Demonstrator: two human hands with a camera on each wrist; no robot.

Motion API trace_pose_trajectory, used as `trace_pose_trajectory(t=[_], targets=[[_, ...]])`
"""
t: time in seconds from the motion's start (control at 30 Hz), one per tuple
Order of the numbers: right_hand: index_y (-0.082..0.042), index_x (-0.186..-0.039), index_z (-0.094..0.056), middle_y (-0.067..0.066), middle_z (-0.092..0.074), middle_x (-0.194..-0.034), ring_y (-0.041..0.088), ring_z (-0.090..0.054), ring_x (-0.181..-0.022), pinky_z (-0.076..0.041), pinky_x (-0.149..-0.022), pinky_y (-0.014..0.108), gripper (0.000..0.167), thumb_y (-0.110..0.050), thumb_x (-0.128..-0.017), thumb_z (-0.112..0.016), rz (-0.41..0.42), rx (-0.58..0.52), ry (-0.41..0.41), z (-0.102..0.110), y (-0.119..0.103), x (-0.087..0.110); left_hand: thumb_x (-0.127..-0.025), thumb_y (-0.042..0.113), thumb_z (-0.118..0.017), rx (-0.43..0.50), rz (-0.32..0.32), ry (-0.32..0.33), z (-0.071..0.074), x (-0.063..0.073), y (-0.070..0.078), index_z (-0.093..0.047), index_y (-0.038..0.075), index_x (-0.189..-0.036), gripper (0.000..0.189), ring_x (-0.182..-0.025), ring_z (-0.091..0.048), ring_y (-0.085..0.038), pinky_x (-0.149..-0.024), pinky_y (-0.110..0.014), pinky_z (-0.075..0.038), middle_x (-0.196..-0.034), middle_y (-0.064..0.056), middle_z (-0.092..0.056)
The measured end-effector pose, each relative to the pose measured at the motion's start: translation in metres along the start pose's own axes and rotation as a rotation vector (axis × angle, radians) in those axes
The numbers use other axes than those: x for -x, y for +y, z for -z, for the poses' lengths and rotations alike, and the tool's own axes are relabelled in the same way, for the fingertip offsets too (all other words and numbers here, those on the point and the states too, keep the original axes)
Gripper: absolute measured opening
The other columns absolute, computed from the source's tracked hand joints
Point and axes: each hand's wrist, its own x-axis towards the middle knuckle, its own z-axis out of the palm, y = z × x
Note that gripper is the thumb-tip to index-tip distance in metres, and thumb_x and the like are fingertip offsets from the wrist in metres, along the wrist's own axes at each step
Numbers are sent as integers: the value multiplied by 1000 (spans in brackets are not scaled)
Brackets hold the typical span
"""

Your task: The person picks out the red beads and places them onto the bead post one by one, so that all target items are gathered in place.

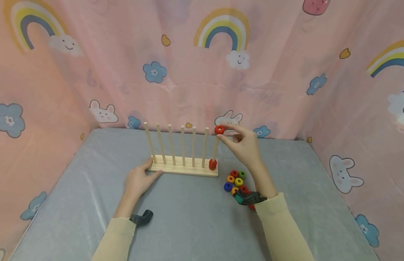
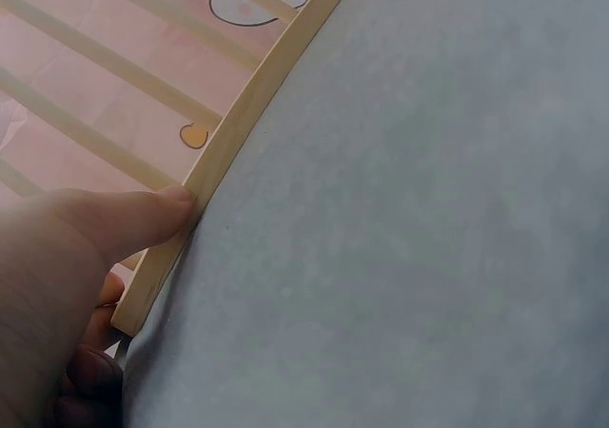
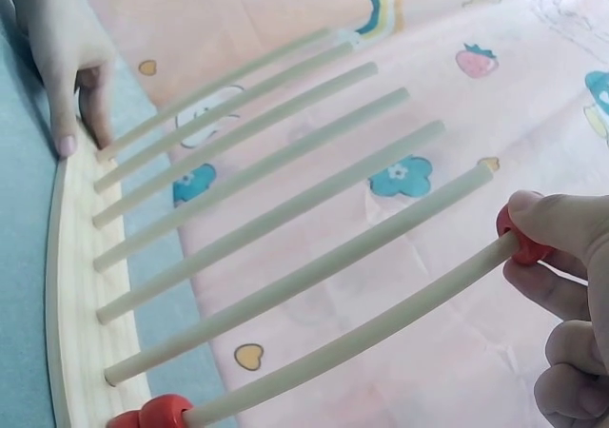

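Note:
A wooden peg stand (image 1: 179,169) with a row of several upright pegs sits on the grey cloth. My left hand (image 1: 136,181) grips its left end, thumb (image 2: 152,221) along the front edge and fingers behind. Between thumb and fingertips, my right hand (image 1: 245,146) pinches a red bead (image 3: 535,250) at the tip of the rightmost peg (image 3: 362,338). The peg's end meets the bead's hole. Lower on that same peg, red beads (image 1: 213,165) are stacked against the base. The other pegs carry no beads.
Loose beads lie in a cluster right of the stand: a blue bead (image 1: 228,187), a green bead (image 1: 242,174), a yellow bead (image 1: 239,182), plus orange and red ones. My right wrist partly covers them. A pink patterned curtain (image 1: 195,90) hangs behind the table.

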Motion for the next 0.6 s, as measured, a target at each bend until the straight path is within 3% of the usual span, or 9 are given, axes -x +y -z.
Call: trace_pose_trajectory(t=[0.13,0.23,0.43,0.6], targets=[[-8,-123,-80,12,-76,-93,8,-25,-44,-21,-45,24,33,-14,-91,-86,12,7,11,-1,1,1,-94,47,-79,6,2,0,0,0,0,-54,6,-153,76,-132,-60,-47,-95,-58,-56,-153,-14,-56],[-7,-123,-80,14,-77,-96,10,-26,-44,-22,-46,24,34,-14,-91,-87,19,1,16,-1,1,2,-95,46,-79,12,6,-5,1,0,0,-53,6,-154,76,-135,-58,-46,-101,-59,-53,-155,-13,-54],[-7,-123,-80,13,-79,-103,11,-28,-44,-22,-45,24,35,-13,-90,-87,18,10,17,-2,2,4,-95,47,-79,14,5,-7,1,-1,0,-54,6,-154,76,-134,-58,-47,-98,-58,-54,-154,-13,-54],[-8,-124,-80,12,-78,-96,9,-27,-44,-22,-45,24,35,-13,-90,-87,19,18,17,-2,2,5,-94,47,-79,14,1,-5,0,0,0,-54,5,-153,76,-134,-58,-47,-99,-59,-54,-154,-14,-55]])
